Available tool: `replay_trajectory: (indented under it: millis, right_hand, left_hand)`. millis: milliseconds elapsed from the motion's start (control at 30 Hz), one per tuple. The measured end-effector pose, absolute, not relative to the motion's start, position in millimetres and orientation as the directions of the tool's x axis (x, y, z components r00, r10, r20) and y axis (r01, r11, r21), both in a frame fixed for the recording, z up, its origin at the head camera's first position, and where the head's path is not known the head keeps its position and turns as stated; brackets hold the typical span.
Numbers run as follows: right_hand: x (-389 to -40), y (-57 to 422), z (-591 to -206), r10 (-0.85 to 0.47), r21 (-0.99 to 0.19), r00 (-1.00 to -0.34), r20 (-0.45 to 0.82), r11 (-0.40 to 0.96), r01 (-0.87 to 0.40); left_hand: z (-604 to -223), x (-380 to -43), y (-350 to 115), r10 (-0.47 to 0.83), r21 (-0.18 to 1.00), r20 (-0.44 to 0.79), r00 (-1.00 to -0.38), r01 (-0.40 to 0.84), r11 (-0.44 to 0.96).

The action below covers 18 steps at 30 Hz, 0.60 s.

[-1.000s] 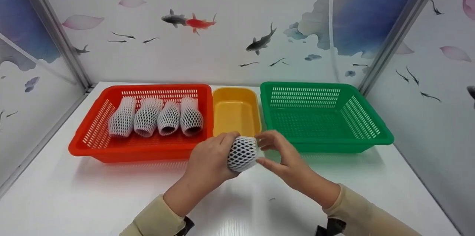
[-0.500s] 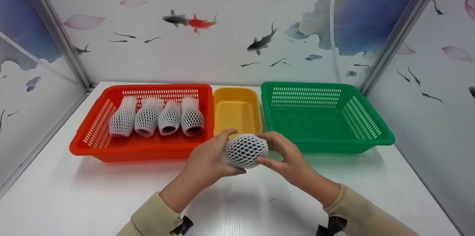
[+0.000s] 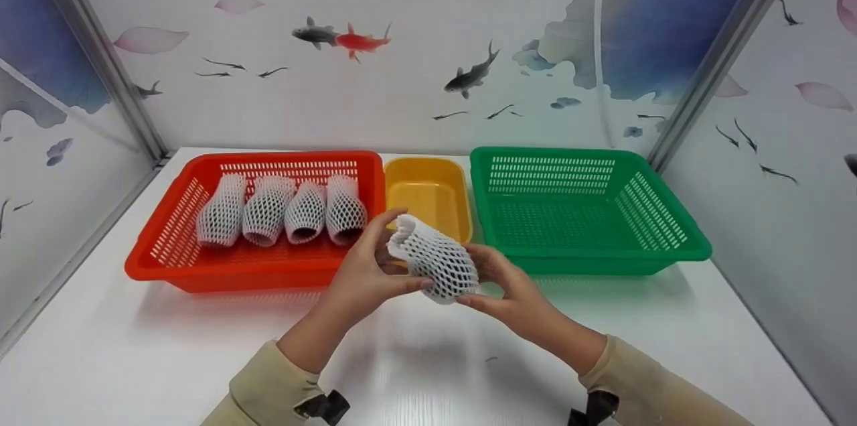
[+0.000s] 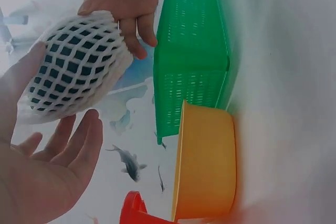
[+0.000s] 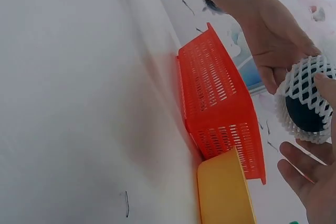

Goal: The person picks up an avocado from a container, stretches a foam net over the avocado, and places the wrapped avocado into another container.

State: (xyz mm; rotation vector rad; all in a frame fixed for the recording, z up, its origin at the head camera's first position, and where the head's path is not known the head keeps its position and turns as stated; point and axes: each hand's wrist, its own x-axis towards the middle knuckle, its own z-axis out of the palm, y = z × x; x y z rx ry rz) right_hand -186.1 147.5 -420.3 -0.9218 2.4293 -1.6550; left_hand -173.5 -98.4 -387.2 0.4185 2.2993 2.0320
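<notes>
A white foam fruit net [image 3: 438,262] is held up between both hands above the table. Inside it sits a dark rounded item [image 5: 303,115], whose kind I cannot tell; its bare end shows at the net's opening in the right wrist view. My left hand [image 3: 361,275] holds the gathered end's side, thumb in front and fingers behind. With thumb and fingers, my right hand [image 3: 515,285] pinches the lower, wider end. The net's narrow, ruffled end points up and left in the head view. Its far side is hidden.
A red basket [image 3: 254,272] at the left holds several dark items in white foam nets [image 3: 219,215]. A yellow tub [image 3: 428,201] stands in the middle, behind the hands. At the right is a green basket [image 3: 596,255]. Printed panels wall the white table [image 3: 428,379].
The netted item has turned, so its narrow ruffled end now shows at upper left. My left hand has opened wider and shifted left; my right fingers have closed onto the other end.
</notes>
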Motion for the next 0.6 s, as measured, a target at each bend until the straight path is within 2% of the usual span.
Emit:
replay_trajectory:
  millis: [67,300,600]
  right_hand:
    - [-185,145,-420,-0.499,-0.875,-0.828,0.255,0.246,-0.417]
    - [-183,136,-420,-0.482,-0.889,-0.845,0.233,0.248,-0.386]
    - [-187,133,-419,-0.481,-0.852,-0.819,0.313,0.239,-0.466]
  left_hand:
    - [-388,-174,-97,0.225,0.991,0.105,-0.969,0.121,0.058]
    - [-394,-173,-92,0.216,0.999,-0.017,-0.976,-0.007,0.044]
    - [-395,-172,-90,0.253,0.999,-0.034,-0.967,-0.025,0.039]
